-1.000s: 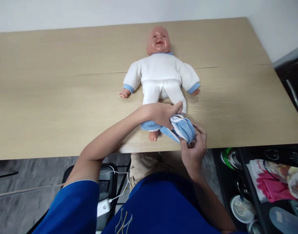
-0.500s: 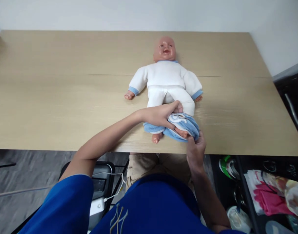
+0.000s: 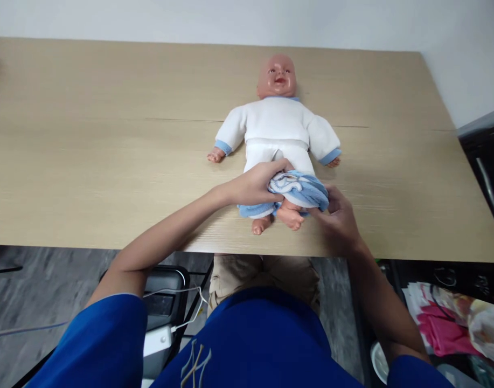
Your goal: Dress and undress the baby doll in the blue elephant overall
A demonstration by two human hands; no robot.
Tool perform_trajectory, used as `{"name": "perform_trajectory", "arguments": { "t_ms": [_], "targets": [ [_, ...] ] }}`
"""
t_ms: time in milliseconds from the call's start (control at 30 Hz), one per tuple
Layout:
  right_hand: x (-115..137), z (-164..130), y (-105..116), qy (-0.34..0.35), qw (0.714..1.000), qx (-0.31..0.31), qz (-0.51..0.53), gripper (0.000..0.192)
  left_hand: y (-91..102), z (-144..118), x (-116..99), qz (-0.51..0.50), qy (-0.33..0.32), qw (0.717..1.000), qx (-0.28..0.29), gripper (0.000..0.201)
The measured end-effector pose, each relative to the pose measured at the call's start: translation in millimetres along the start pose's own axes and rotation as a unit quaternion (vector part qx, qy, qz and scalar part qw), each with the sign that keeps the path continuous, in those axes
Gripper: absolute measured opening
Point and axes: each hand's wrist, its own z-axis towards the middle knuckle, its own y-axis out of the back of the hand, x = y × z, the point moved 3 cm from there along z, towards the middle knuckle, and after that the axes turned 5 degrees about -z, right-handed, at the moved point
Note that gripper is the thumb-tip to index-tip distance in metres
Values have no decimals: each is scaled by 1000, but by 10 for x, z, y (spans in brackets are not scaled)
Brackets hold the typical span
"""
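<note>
A baby doll (image 3: pixel 279 121) in a white top and white trousers lies on its back on a light wooden table (image 3: pixel 109 156), head away from me. A light-blue garment (image 3: pixel 298 191) is bunched around its lower legs, and both bare feet stick out below it. My left hand (image 3: pixel 257 182) grips the left side of the blue garment over the doll's legs. My right hand (image 3: pixel 339 215) pinches the garment's right edge near the table's front edge.
The table's front edge runs just below the doll's feet. Under the table on the left are a dark chair seat (image 3: pixel 166 285) and white cables. At lower right stands a dark shelf with a pink item (image 3: pixel 436 326) and other clutter. A dark cabinet (image 3: pixel 485 167) is at the right.
The blue garment has moved up the doll's legs, so the second foot now shows below it. My right hand has shifted from under the garment to its right side.
</note>
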Motion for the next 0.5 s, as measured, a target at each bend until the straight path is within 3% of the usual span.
{"name": "perform_trajectory", "arguments": {
  "t_ms": [100,167,300,500],
  "targets": [
    [89,207,200,38,990,103,-86,40,46,-81,-9,6,3,1000,-10,54],
    [151,315,317,68,980,136,-129,40,85,-144,-35,17,-9,1000,-3,64],
    [226,397,434,95,974,149,-142,43,181,-333,-52,70,-31,997,-2,70],
    [347,471,408,99,980,135,-111,45,342,-694,72,142,46,985,-92,71]
  ]
}}
